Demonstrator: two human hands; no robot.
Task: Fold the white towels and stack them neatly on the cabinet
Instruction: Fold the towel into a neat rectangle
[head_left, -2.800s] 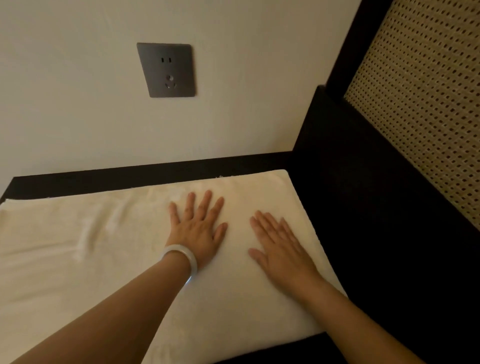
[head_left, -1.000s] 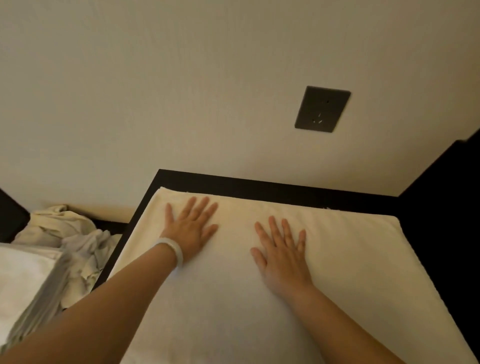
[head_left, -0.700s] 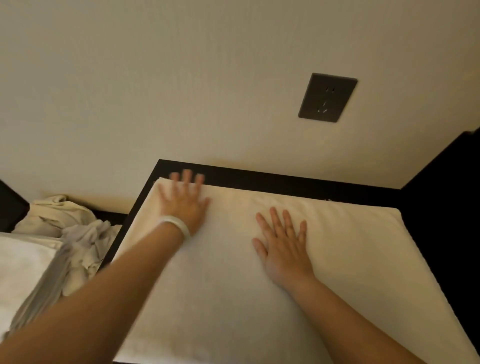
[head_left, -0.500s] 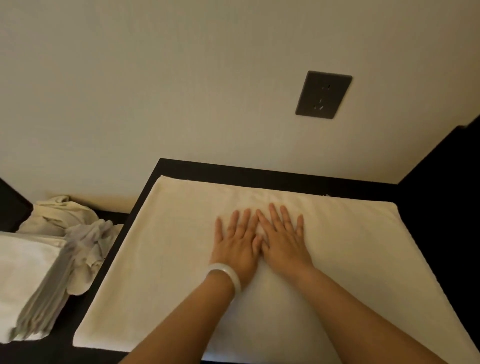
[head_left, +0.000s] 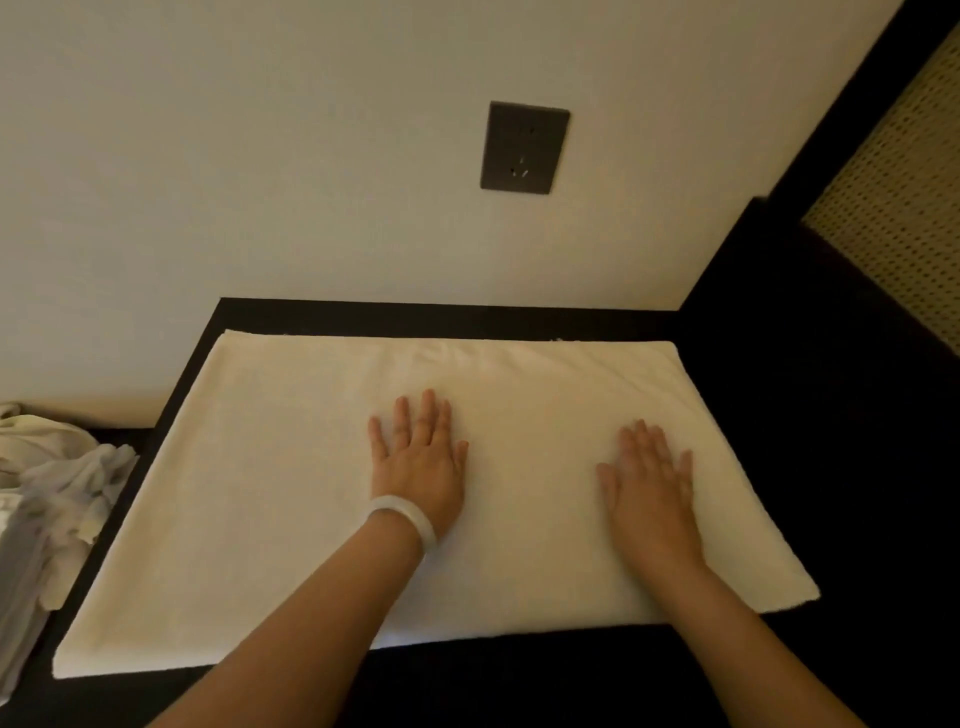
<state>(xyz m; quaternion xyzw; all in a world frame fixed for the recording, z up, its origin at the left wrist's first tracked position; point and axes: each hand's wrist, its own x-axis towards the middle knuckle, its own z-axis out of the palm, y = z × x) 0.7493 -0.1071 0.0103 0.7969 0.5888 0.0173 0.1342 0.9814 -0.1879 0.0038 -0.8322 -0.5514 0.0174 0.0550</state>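
Both hands are spreading outward from the centre, where they lay together half a second ago. Left hand (head_left: 421, 462) and right hand (head_left: 649, 493), flat with fingers extended, are pressing the folded towel (head_left: 270, 467) lying on the cabinet (head_left: 415, 314). Smoothing is apparently nearing completion.

The towel (head_left: 270, 493) lies flat on the cabinet (head_left: 441, 314), with the wall and its socket (head_left: 523, 148) behind. The left hand (head_left: 421, 457) rests on the towel's middle, the right hand (head_left: 649, 488) nearer its right end. Left of the cabinet lies a heap (head_left: 47, 493), perhaps more cloths.
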